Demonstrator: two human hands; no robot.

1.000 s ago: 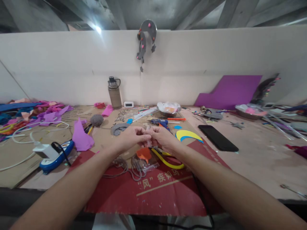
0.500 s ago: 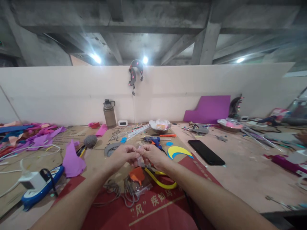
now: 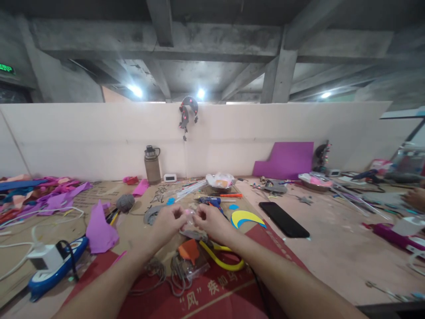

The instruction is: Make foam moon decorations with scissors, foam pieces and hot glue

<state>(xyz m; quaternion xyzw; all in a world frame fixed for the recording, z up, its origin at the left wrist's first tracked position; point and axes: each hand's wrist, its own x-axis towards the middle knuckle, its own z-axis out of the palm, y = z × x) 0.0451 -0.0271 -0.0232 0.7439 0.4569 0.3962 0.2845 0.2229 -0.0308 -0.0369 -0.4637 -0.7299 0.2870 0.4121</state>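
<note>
My left hand (image 3: 168, 223) and my right hand (image 3: 210, 222) meet over the middle of the table, fingers pinched together on a small clear plastic piece (image 3: 190, 215) between them. Just under the hands lie an orange felt shape (image 3: 188, 250) on a clear bag, grey cords (image 3: 172, 269) and yellow-handled scissors (image 3: 223, 262), all on a red printed cardboard sheet (image 3: 215, 292). A blue glue gun (image 3: 210, 201) and a yellow and blue crescent cutout (image 3: 247, 218) lie just beyond my right hand.
A black phone (image 3: 283, 219) lies to the right. Purple felt (image 3: 98, 228), a blue power strip with white charger (image 3: 55, 262) and cables sit left. A bottle (image 3: 152, 165), a foil bowl (image 3: 220, 181) and a white partition (image 3: 99, 137) stand behind. Another person's hand (image 3: 413, 198) shows at far right.
The view has tilted up, showing more ceiling. Both hands stay pinched together on the small clear piece and have barely moved over the table.
</note>
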